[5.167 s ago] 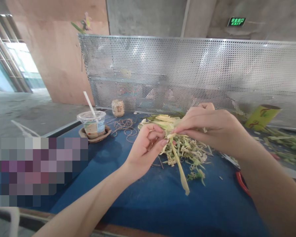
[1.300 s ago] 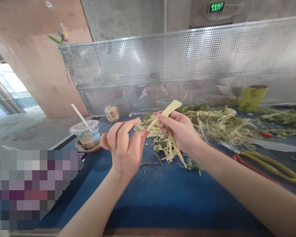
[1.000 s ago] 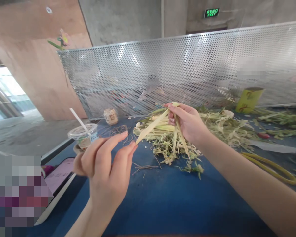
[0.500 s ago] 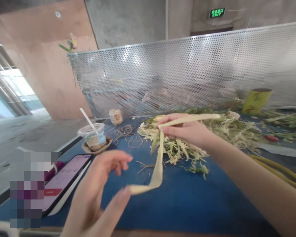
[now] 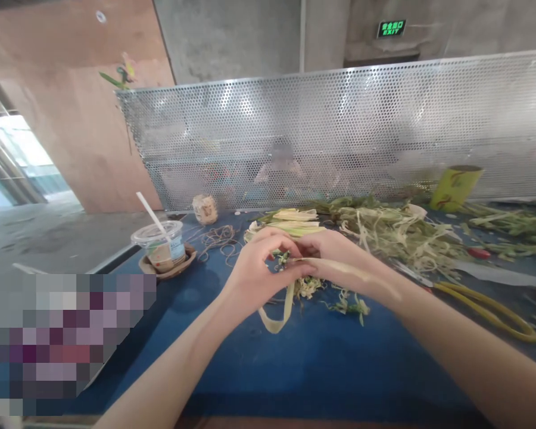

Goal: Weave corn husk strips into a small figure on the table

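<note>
Head view: the bare left hand, earlier well apart, now meets the bare right hand above the middle of the blue desk. Left fingers pinch a flat, pale-yellow plant strip; the right's grip is too hidden to tell. It loops below and lies along the right wrist. Both hands partly hide pale-green leafy scraps; a clear plastic cup stands near the left edge.
</note>
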